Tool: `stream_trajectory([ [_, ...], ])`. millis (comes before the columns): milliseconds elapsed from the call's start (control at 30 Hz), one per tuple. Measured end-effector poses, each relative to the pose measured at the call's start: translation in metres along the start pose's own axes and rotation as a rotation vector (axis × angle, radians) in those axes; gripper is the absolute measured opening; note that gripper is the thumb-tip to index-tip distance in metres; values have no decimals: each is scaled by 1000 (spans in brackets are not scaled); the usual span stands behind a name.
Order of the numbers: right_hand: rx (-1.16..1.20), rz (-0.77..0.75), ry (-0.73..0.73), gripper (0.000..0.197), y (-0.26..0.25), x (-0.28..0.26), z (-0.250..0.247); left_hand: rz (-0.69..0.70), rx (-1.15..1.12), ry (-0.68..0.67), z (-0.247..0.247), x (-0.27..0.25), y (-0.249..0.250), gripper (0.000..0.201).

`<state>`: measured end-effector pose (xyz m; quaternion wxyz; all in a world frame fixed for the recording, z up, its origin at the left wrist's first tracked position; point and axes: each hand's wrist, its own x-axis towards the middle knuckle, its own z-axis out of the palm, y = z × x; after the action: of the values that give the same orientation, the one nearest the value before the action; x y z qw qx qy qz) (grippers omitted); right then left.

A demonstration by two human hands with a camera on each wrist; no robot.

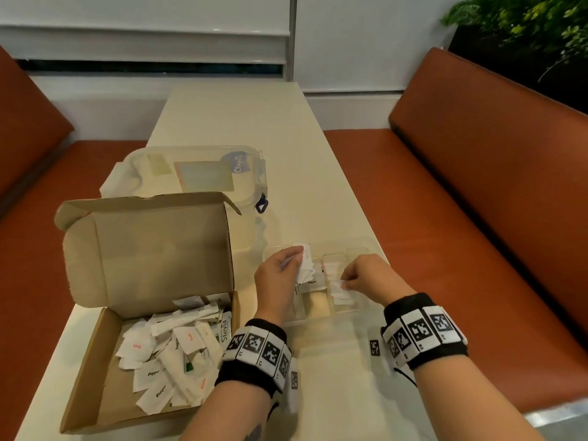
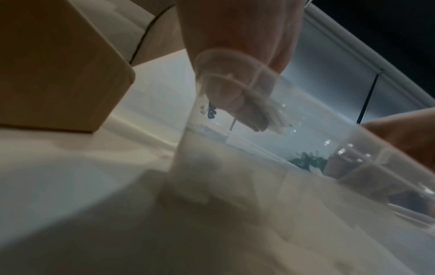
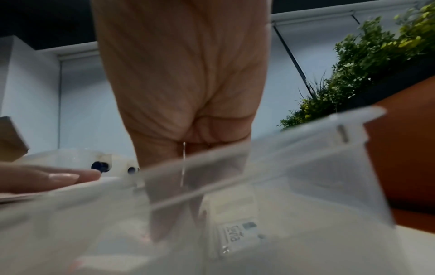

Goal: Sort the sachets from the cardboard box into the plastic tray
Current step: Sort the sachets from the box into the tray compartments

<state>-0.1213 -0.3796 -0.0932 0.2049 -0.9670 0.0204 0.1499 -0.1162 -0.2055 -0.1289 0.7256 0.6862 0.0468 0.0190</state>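
An open cardboard box [image 1: 95, 361] at the table's near left holds several white sachets [image 1: 171, 354]. To its right stands a clear plastic tray [image 1: 366, 246] with compartments. Over the tray's left part my left hand [image 1: 294, 259] grips a small bunch of white sachets [image 1: 306, 254]. My right hand [image 1: 345, 281] reaches into a middle compartment and pinches a red-edged sachet [image 1: 340, 292]. The left wrist view shows my fingers [image 2: 237, 104] and sachets [image 2: 277, 121] through the tray wall [image 2: 294, 167]. A Stevia sachet [image 3: 235, 236] lies in the tray below my right palm [image 3: 183, 74].
A clear lidded container [image 1: 191, 173] with a blue clip stands behind the box. Orange benches [image 1: 477, 202] flank the narrow white table [image 1: 254, 122]. A plant [image 1: 525, 20] grows at the far right. The tray sits close to the table's right edge.
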Motion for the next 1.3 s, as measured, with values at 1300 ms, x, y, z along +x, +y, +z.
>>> stream_trajectory([
  [1300, -75, -92, 133, 17, 6, 1, 32, -8, 92, -70, 3, 6, -9, 18],
])
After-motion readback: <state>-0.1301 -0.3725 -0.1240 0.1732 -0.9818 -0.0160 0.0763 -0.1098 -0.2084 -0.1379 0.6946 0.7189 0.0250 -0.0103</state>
